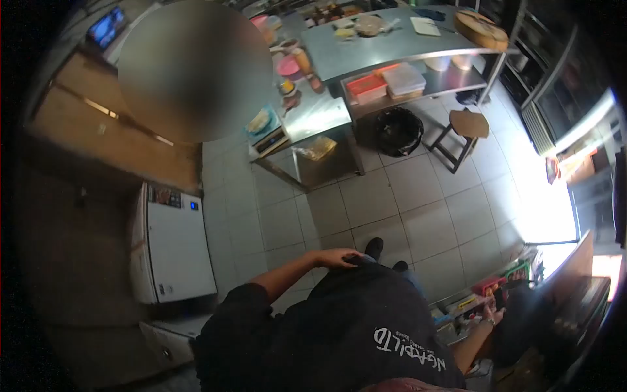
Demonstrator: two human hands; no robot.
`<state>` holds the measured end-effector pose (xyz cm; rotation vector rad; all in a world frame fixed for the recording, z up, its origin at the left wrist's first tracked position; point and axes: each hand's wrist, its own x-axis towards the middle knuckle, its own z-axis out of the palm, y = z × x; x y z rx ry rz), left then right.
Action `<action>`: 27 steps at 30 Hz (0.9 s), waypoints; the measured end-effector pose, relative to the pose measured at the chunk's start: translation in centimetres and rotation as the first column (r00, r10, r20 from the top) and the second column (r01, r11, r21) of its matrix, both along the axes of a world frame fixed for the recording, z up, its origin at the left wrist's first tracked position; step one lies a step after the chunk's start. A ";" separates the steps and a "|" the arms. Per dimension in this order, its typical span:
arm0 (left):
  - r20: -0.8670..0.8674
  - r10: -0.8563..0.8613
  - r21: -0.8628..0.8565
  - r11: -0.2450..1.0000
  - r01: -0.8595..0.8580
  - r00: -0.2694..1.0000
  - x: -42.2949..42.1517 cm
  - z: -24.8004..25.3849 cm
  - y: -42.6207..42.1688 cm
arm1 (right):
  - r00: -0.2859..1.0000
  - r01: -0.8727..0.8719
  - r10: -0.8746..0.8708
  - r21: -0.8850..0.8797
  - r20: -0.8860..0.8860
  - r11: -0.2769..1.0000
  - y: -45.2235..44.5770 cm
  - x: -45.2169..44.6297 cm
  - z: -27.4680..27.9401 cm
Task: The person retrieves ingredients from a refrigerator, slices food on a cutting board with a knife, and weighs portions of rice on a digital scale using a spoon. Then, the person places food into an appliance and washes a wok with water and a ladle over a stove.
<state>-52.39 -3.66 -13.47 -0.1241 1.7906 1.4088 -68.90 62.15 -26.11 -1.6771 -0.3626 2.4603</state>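
Observation:
My left hand [338,257] lies against the front of my black shirt [326,320] at the waist, with its fingers stretched out; the shirt's folds partly hide them. On the right, my right hand [493,315] is over a low shelf of small containers. Its fingers are bent beside a dark object [500,298], and what sits between them is too small to make out. Just beyond it is a red container [488,286] with small items in it, and a green container [518,272] stands farther right. A yellow item [467,303] lies to the left of this hand.
Ahead stand a steel table [405,32], a lower steel side table [323,121], a lined black bin [399,132] and a wooden stool [465,130]. A white chest freezer [179,245] is to the left. Tiled floor [366,196] lies between. A blurred disc hides the upper left.

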 end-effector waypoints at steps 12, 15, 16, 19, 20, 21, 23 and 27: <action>0.422 0.771 -0.185 0.588 -0.787 0.477 20.7 -9.5 3.5 | 0.994 -0.069 0.021 0.470 0.106 0.880 8.0 2.3 0.9; 0.451 0.768 -0.182 0.578 -0.796 0.455 18.3 -2.3 5.7 | 0.991 -0.104 0.035 0.586 0.128 0.803 7.7 2.9 1.8; 0.433 0.771 -0.191 0.585 -0.788 0.467 18.0 -2.1 5.8 | 0.990 -0.110 0.030 0.635 0.136 0.765 7.5 3.1 2.1; 0.369 0.717 -0.155 0.675 -0.722 0.591 16.8 -3.4 4.1 | 0.988 -0.134 0.024 0.784 0.150 0.606 5.6 2.7 3.6; 0.325 0.667 -0.127 0.734 -0.668 0.671 17.2 -4.1 3.6 | 0.988 -0.149 0.040 0.827 0.152 0.542 4.5 2.1 4.1; 0.324 0.676 -0.124 0.724 -0.679 0.662 17.8 -5.4 3.0 | 0.987 -0.161 0.075 0.868 0.143 0.470 2.9 1.3 4.7; 0.443 0.667 -0.112 0.704 -0.701 0.599 18.7 -8.1 1.9 | 0.975 -0.169 0.196 0.922 0.106 0.347 -1.0 -0.7 5.7; 0.340 0.729 -0.140 0.664 -0.734 0.594 18.2 -7.0 1.4 | 0.763 -0.221 0.646 0.946 0.017 0.236 -13.1 -4.9 5.7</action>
